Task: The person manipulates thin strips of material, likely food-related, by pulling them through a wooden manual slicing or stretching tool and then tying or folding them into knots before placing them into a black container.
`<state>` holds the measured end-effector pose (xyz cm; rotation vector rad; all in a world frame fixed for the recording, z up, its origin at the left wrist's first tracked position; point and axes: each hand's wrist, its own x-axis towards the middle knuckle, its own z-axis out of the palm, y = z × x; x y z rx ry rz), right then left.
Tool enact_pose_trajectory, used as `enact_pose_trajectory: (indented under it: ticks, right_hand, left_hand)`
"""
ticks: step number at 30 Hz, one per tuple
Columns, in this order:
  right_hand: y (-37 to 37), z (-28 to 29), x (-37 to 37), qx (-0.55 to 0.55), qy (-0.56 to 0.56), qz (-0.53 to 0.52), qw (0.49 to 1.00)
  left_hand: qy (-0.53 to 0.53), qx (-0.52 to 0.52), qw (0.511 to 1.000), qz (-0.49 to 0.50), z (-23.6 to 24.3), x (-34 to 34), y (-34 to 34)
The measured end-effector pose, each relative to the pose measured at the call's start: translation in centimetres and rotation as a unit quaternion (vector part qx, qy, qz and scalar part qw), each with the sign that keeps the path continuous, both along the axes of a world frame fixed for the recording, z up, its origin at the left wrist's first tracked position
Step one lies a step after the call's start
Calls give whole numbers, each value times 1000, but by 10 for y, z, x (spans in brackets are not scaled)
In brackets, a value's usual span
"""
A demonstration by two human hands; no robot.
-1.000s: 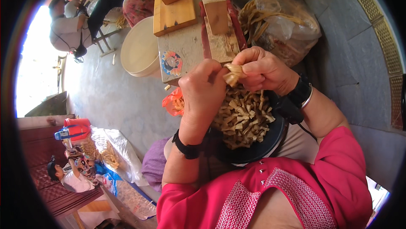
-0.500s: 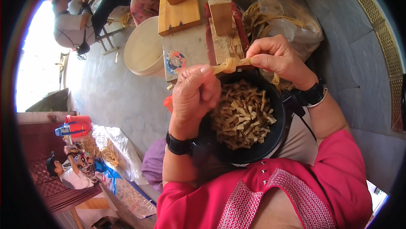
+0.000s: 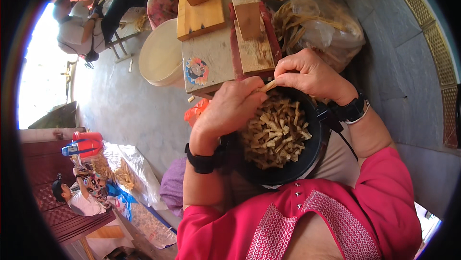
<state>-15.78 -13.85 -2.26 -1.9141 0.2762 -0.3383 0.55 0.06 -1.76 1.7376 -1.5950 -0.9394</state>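
My left hand [image 3: 230,106] and my right hand [image 3: 307,76] are close together above the far edge of a black bowl [image 3: 314,140]. Between them runs a pale tan strip [image 3: 268,86], its ends pinched in the fingers of both hands. The left fingers curl over their end and hide much of it. Below, the bowl rests on my lap, filled with short brown, flat-ended pieces [image 3: 276,137]. What these pieces are made of I cannot make out.
Beyond the bowl stands a bench [image 3: 204,51] bearing wooden blocks [image 3: 201,17]. A pale round tub [image 3: 163,53] is left of it, a clear bag [image 3: 331,19] of long strips right. A red bucket [image 3: 89,143] and two people are further left.
My hands have drawn closer together, the left one turning inward over the strip. The knotted bulge that showed between them is now out of sight, and less of the strip is visible.
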Motion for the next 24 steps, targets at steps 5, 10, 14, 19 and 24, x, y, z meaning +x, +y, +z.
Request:
enact_pose_trajectory:
  ticks: [5, 10, 14, 19, 24]
  right_hand:
    - [-15, -5, 18, -91, -18, -78, 993]
    - [-26, -16, 45, -176, -66, -211, 959]
    - [-28, -28, 57, -194, -69, -253, 945]
    - [-45, -46, 48, -345, 58, -245, 904]
    - [-8, -14, 42, 245, 44, -70, 966]
  left_hand:
    - [-146, -121, 974, 125, -12, 5, -18]
    - [-246, -210, 912, 250, -21, 15, -44]
    - [-265, -205, 901, 274, -33, 20, -53]
    - [-355, -15, 907, 228, -19, 13, -42]
    - [-115, -128, 967, 186, -20, -13, -10]
